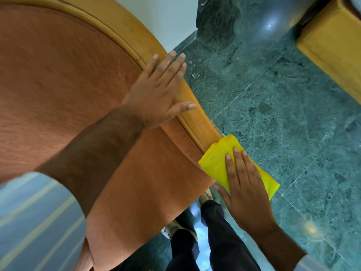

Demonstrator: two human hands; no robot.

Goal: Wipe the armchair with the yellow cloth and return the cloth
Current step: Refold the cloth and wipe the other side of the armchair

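The armchair [58,75] fills the left of the view, its orange upholstered back edged by a curved light-wood rim [197,118]. My left hand [158,90] lies flat and open across that rim and the fabric, fingers spread and holding nothing. Lower right, the yellow cloth [216,159] is folded over the end of the wooden rim. My right hand [244,184] presses flat on top of the cloth, fingers extended, pinning it against the chair's edge.
Green marble floor [283,114] spreads to the right of the chair. A yellow wooden piece of furniture [332,45] stands at the top right. A white wall [172,20] rises behind the chair. My legs and shoes [195,222] are below, close to the chair.
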